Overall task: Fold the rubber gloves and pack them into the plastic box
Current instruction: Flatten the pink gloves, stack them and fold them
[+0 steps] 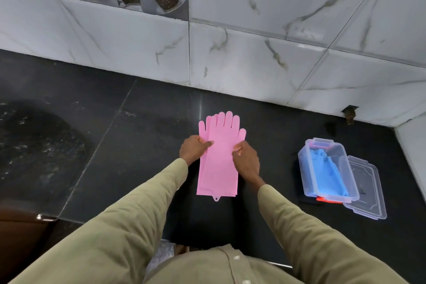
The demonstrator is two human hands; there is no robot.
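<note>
Pink gloves (217, 161) lie flat on the dark counter (129, 145), stacked one on the other, glove tips toward the tiled wall (253, 53), cuffs toward the person. Small hang tab (216, 198) sticks out at the cuff edge.

Handling guess: thin rubber or silicone, light, floppy, no stiffness to speak of. Probably grippy against itself, so the layers should stay aligned, but a fold will likely want to spring open unless pressed. Not fragile. Best hold looks like the long side edges or the cuff corners, then bring one end over the other.

Left hand (192, 148) sits on the gloves' left edge, around the palm section; thumb lies flat on top of the pink, fingers (184, 143) curled at the edge, looks like a pinch on that edge. Right hand (246, 161) is on the right edge at about the same level, fingers bent with the tips pressing down on or nipping the rubber; can't tell whether anything is tucked under. Neither hand is spread wide.

Plastic box (327, 168) stands well apart to the right on the same counter, open, blue gloves (329, 173) already inside. Its clear lid (366, 189) lies touching its right side. Something red-orange (327, 200) shows under the box's near end; can't tell what.

Pink pair is not yet folded.
</note>
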